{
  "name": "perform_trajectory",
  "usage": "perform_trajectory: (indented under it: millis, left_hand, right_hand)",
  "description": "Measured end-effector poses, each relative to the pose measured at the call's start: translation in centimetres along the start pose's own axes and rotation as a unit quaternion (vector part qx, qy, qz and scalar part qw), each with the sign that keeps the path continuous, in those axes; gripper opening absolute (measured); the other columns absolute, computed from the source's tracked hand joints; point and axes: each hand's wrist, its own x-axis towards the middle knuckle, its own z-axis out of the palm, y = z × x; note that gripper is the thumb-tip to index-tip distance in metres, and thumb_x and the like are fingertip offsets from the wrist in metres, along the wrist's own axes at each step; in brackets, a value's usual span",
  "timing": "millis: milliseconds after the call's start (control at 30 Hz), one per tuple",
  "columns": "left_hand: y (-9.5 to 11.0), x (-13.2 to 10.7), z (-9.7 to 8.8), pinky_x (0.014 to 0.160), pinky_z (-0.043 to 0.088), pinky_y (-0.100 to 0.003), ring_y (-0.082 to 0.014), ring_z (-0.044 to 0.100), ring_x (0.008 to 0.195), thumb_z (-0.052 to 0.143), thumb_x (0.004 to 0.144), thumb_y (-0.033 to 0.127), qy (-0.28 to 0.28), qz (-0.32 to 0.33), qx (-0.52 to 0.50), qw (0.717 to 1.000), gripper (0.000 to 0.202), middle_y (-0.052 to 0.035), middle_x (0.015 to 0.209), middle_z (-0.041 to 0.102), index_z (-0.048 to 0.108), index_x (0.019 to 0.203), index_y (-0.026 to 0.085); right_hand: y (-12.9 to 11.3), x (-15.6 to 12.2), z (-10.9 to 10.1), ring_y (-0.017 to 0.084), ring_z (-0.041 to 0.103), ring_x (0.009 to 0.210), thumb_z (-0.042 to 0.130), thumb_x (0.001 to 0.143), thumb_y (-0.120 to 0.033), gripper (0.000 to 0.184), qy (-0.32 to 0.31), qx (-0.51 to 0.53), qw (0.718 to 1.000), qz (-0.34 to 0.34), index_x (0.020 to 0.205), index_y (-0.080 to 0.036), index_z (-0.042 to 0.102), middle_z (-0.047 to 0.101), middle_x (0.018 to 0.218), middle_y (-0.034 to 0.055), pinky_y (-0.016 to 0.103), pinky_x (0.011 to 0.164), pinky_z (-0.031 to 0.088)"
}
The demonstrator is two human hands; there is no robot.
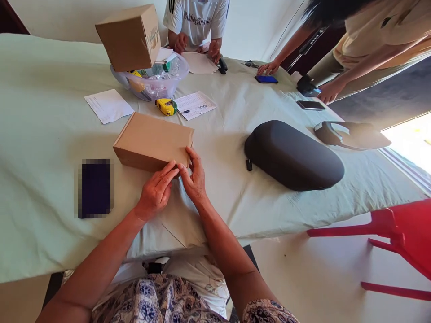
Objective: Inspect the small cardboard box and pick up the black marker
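Observation:
A closed brown cardboard box (155, 139) lies on the cloth-covered table in front of me. My right hand (194, 177) grips its right end, the index finger along the end's upper edge and the thumb at the near corner. At that same near corner, the fingers of my left hand (155, 192) are pressed together against the box, close to the right thumb. What lies under the fingertips is partly hidden. Beyond the box are a yellow tape measure (166, 106) and a written sheet (198, 106) with a pen on it.
A bigger carton (129, 40) rests on a plastic basin (175, 80) of bottles. A dark padded seat (292, 154) lies to the right, with a curved panel (350, 134) behind it. Two people are across the table, near phones (310, 105). A red chair (400, 233) stands at right.

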Motion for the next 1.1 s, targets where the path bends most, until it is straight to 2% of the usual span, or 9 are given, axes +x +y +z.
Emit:
perform_trajectory:
  millis: [100,200,300,367,467,533,700,833,1100]
  left_hand:
    - [0.1,0.0,-0.4,0.103,0.059,-0.034,-0.0203,0.066,0.128,0.046,0.099,0.014,0.021,0.015,0.018,1.000,0.048,-0.0144,0.145,0.062,0.049,0.146,0.022]
    - [-0.3,-0.2,-1.5,0.098,0.058,-0.035,-0.0208,0.070,0.116,0.053,0.096,0.013,0.122,0.013,0.090,0.988,0.044,-0.0126,0.127,0.072,0.055,0.139,0.022]
    - [-1.6,-0.4,-3.1,0.103,0.053,-0.043,-0.0261,0.067,0.117,0.063,0.092,0.021,0.257,-0.043,0.183,0.948,0.046,-0.0139,0.119,0.071,0.057,0.137,0.022]
    - [-2.7,-0.6,-3.9,0.110,0.048,-0.050,-0.0308,0.061,0.126,0.068,0.090,0.033,0.301,-0.117,0.205,0.924,0.054,-0.0176,0.128,0.066,0.054,0.141,0.021]
    - [-3.8,-0.8,-4.1,0.113,0.047,-0.051,-0.0334,0.054,0.134,0.069,0.087,0.051,0.284,-0.233,0.150,0.918,0.074,-0.0221,0.141,0.055,0.044,0.149,0.018]
    - [-3.9,-0.9,-3.7,0.113,0.048,-0.048,-0.0325,0.054,0.135,0.067,0.087,0.060,0.250,-0.271,0.098,0.924,0.084,-0.0232,0.145,0.052,0.038,0.152,0.015]
    - [-2.2,-0.5,-1.9,0.115,0.045,-0.048,-0.0323,0.056,0.132,0.065,0.083,0.071,0.198,-0.275,0.085,0.937,0.090,-0.0215,0.140,0.056,0.041,0.148,0.014]
    - [-1.2,-0.1,-1.0,0.115,0.043,-0.052,-0.0342,0.054,0.130,0.065,0.079,0.076,0.189,-0.276,0.078,0.939,0.095,-0.0236,0.137,0.056,0.043,0.145,0.010]
    - [-1.4,0.3,-0.5,0.112,0.045,-0.048,-0.0317,0.056,0.125,0.068,0.077,0.075,0.236,-0.292,0.063,0.925,0.091,-0.0212,0.131,0.059,0.049,0.138,0.011]
  right_hand:
    - [0.1,0.3,-0.5,0.028,0.046,0.146,0.055,0.097,-0.057,0.052,-0.017,-0.021,0.999,-0.019,0.139,-0.026,0.056,0.053,0.152,0.0126,0.046,0.111,0.050]
    - [0.1,0.7,-1.1,0.026,0.050,0.143,0.052,0.100,-0.053,0.045,-0.026,-0.018,0.999,-0.034,0.134,-0.025,0.060,0.061,0.144,0.0110,0.048,0.119,0.043]
    - [0.1,0.9,-1.3,0.025,0.056,0.137,0.050,0.100,-0.053,0.043,-0.018,-0.018,0.999,-0.035,0.131,-0.026,0.063,0.064,0.141,0.0100,0.048,0.118,0.044]
    - [0.1,0.9,-1.2,0.025,0.058,0.133,0.050,0.100,-0.054,0.043,-0.006,-0.017,0.999,-0.032,0.130,-0.025,0.063,0.065,0.139,0.0101,0.046,0.114,0.048]
    - [0.1,0.7,-0.9,0.024,0.060,0.128,0.051,0.099,-0.054,0.042,0.018,-0.017,0.999,-0.029,0.127,-0.025,0.063,0.066,0.134,0.0113,0.044,0.107,0.052]
    - [0.1,0.5,-0.7,0.025,0.060,0.126,0.053,0.098,-0.054,0.042,0.035,-0.034,0.998,-0.037,0.126,-0.024,0.062,0.064,0.133,0.0125,0.044,0.105,0.052]
    - [0.3,0.1,-0.2,0.030,0.055,0.127,0.072,0.079,-0.070,0.068,0.100,-0.159,0.980,-0.058,0.125,-0.023,0.055,0.057,0.132,0.0147,0.051,0.108,0.048]
    - [0.2,0.0,0.2,0.033,0.051,0.131,0.073,0.070,-0.080,0.085,0.130,-0.222,0.966,-0.038,0.126,-0.022,0.049,0.053,0.134,0.0175,0.054,0.108,0.048]
    - [-0.4,0.1,0.5,0.032,0.054,0.126,0.072,0.072,-0.079,0.079,0.136,-0.201,0.970,-0.003,0.123,-0.022,0.052,0.056,0.129,0.0162,0.053,0.106,0.048]
